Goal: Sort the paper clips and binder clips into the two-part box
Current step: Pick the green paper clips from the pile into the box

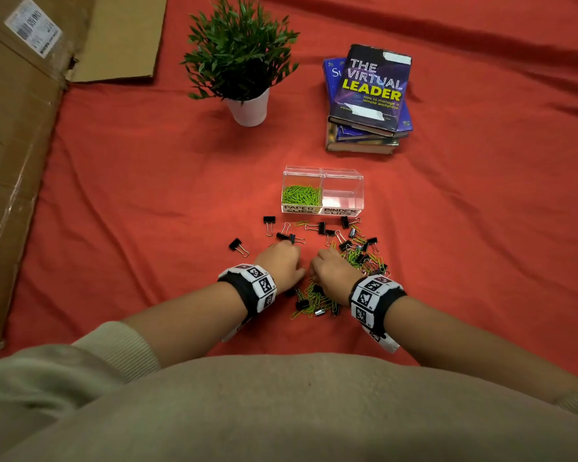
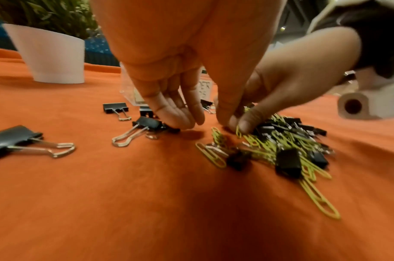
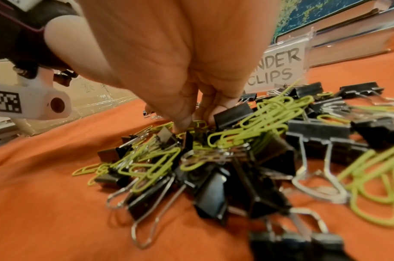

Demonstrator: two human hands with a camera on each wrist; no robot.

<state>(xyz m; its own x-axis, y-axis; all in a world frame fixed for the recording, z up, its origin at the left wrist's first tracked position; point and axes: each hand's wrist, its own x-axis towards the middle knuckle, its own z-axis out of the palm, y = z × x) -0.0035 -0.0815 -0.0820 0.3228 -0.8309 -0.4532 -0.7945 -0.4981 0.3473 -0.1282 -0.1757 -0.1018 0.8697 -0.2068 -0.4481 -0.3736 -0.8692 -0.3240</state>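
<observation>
Lower centre of frame: left hand (image 1: 281, 261) fingers (image 2: 180, 120) extended, touching a binder clip (image 2: 149, 123); right hand (image 1: 331, 271) pinching green paper clip (image 2: 239, 131); orange cloth (image 1: 147, 195) underneath.

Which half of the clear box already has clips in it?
The left half, labelled paper clips, holds green paper clips; the right half, labelled binder clips, looks empty.

Both forearms extended forward, wrists banded. Left hand (image 1: 278, 261) fingers pointing down, relaxed. Right hand (image 1: 331, 270) fingertips (image 2: 244, 126) pinching.

Red cloth (image 1: 147, 181) carries clips (image 1: 354, 258), box (image 1: 342, 195), plant (image 1: 247, 108), books (image 1: 367, 105), cardboard (image 1: 17, 145).
</observation>
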